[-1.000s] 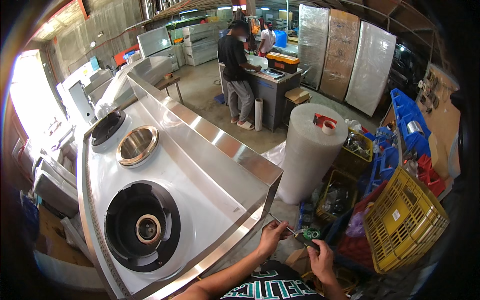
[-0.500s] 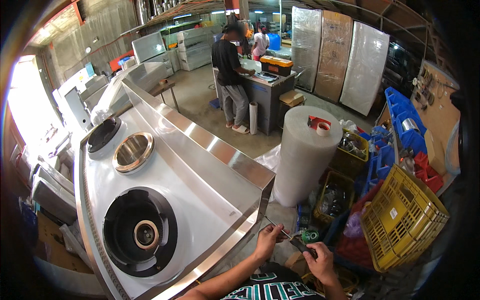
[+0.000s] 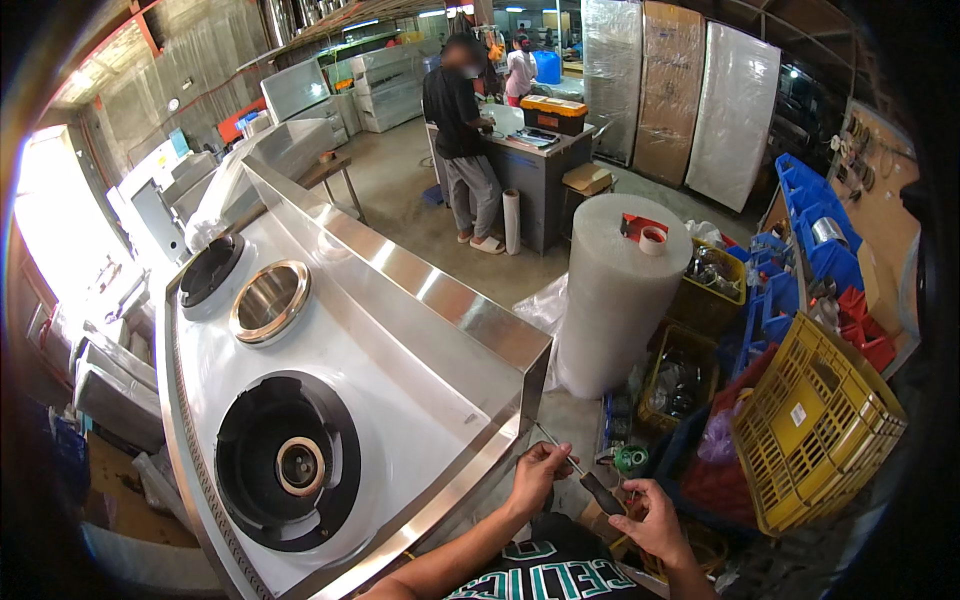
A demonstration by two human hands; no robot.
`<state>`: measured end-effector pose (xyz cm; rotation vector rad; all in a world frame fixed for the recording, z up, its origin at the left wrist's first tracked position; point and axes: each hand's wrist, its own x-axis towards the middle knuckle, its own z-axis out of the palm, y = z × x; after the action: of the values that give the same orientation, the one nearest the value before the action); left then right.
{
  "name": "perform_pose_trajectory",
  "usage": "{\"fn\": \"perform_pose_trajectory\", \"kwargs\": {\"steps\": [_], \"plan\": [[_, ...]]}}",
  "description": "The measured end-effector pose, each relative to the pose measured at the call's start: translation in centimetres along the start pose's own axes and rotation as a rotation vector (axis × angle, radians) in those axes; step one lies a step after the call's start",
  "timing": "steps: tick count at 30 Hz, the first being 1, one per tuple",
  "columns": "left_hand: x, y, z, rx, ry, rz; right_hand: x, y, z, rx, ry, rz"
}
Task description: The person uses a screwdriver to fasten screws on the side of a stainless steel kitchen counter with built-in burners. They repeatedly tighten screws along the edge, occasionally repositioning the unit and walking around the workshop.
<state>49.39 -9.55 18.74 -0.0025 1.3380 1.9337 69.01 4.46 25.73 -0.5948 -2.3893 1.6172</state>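
Note:
A screwdriver with a dark handle [image 3: 600, 492] slants up and left, its thin shaft pointing at the end panel of a stainless steel wok range [image 3: 420, 385]. Whether its tip touches the panel I cannot tell. My left hand [image 3: 540, 474] pinches the shaft close to the panel corner. By the handle's butt end, my right hand [image 3: 654, 522] has thumb and fingers spread, loosely about the handle and not wrapped round it. A green roundish object [image 3: 629, 459] is just beyond the handle. The range top carries a large black burner ring [image 3: 338, 455].
A tall roll of bubble wrap [image 3: 615, 310] with a tape roll [image 3: 652, 240] on top stands past the range corner. Yellow crates [image 3: 820, 430] and blue parts bins [image 3: 800, 195] crowd the right. A person [image 3: 462, 130] works at a grey bench [image 3: 530, 205] farther back.
My right hand's fingers have loosened and spread from the screwdriver handle they were closed around. My left hand stays on the shaft. The whole view has shifted slightly.

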Motion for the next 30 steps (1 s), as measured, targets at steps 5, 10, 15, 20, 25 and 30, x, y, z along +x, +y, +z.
{"fn": "perform_pose_trajectory", "kwargs": {"steps": [5,10,15,20,25,30], "plan": [[0.5,-0.7,0.5,-0.035,0.038,0.035,0.5,-0.9,0.9,-0.466,0.119,-0.323],[1.0,-0.2,0.6,-0.030,0.001,0.016,0.8,1.5,1.6,-0.223,0.173,-0.121],[0.9,0.8,0.4,-0.030,-0.122,-0.020,2.2,3.6,0.2,0.942,-0.237,0.698],[0.8,1.3,0.5,-0.038,-0.122,-0.035,1.3,2.0,1.6,0.460,0.147,0.187],[1.6,0.4,0.6,0.003,-0.037,-0.053,0.9,1.2,0.8,-0.351,0.280,-0.245],[1.5,0.9,0.9,0.062,-0.035,-0.052,2.7,3.2,0.2,0.354,0.012,0.538]]}}
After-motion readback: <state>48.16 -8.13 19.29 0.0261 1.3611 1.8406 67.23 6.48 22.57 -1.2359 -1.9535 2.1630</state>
